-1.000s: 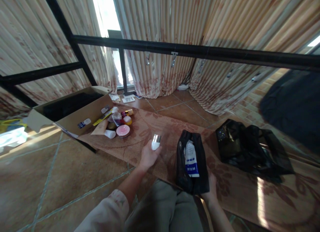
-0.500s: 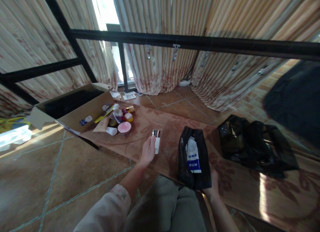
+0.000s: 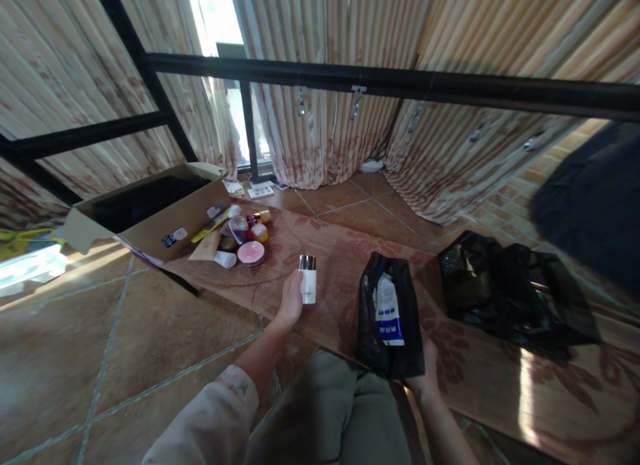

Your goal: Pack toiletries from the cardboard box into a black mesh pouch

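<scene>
My left hand (image 3: 291, 299) is wrapped round a small white bottle with a silver cap (image 3: 307, 279), held upright over the patterned mat (image 3: 320, 251). My right hand (image 3: 426, 375) grips the lower edge of a black mesh pouch (image 3: 387, 318), which stands open toward me on the mat. Inside the pouch lies a white tube with a blue label (image 3: 386, 305). The bottle is a little to the left of the pouch's opening.
A heap of cosmetics (image 3: 243, 235), with a pink round jar and small bottles, lies beside an open cardboard box (image 3: 150, 215) at the left. A black plastic bag (image 3: 510, 295) rests at the right. A black metal rail (image 3: 400, 85) and curtains stand behind.
My left hand has turned the white bottle upright and shifted it slightly left. The pouch and my right hand have stayed put.
</scene>
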The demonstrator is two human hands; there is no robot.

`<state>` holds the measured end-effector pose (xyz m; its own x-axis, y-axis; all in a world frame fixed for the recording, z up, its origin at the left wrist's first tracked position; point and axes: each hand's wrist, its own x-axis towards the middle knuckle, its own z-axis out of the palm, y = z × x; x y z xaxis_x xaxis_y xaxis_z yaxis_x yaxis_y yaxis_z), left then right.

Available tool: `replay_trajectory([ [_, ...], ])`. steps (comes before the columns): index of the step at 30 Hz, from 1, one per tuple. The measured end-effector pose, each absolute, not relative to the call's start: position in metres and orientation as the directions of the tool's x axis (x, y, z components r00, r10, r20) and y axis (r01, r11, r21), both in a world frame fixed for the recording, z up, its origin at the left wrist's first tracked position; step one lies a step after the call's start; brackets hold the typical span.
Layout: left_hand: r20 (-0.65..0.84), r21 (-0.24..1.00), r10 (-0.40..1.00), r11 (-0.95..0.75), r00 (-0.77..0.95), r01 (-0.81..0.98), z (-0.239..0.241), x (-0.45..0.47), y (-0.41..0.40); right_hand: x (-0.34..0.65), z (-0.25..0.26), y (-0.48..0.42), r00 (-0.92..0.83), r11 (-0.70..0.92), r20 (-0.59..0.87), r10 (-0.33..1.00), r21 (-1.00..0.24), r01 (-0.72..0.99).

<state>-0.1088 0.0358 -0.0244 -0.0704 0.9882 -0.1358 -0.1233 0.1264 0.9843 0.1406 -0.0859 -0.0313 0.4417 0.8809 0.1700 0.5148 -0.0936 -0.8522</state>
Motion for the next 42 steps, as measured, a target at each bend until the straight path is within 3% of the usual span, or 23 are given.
replay_trajectory([
  [11, -0.098, 0.955, 0.989, 0.125, 0.111, -0.27, -0.029, -0.121, 0.04, 0.141, -0.034, -0.085, 0.465, -0.094, 0.183, 0.866, -0.854, 0.511],
  [16, -0.098, 0.939, 0.988, 0.13, 0.116, -0.319, -0.034, -0.126, 0.043, 0.142, -0.037, -0.085, 0.46, -0.074, 0.182, 0.869, -0.872, 0.485],
  [24, -0.105, 0.966, 0.988, 0.129, 0.116, -0.225, -0.029, -0.126, 0.043, 0.142, -0.036, -0.085, 0.456, -0.083, 0.178, 0.872, -0.865, 0.495],
  [36, -0.218, 0.87, 0.976, 0.206, 0.026, -0.448, -0.021, -0.122, 0.043, 0.145, -0.042, -0.085, 0.471, -0.088, 0.205, 0.858, -0.845, 0.528],
  [42, -0.245, 0.856, 0.969, 0.23, 0.03, -0.463, -0.016, -0.122, 0.041, 0.142, -0.037, -0.086, 0.469, -0.102, 0.15, 0.87, -0.877, 0.47],
])
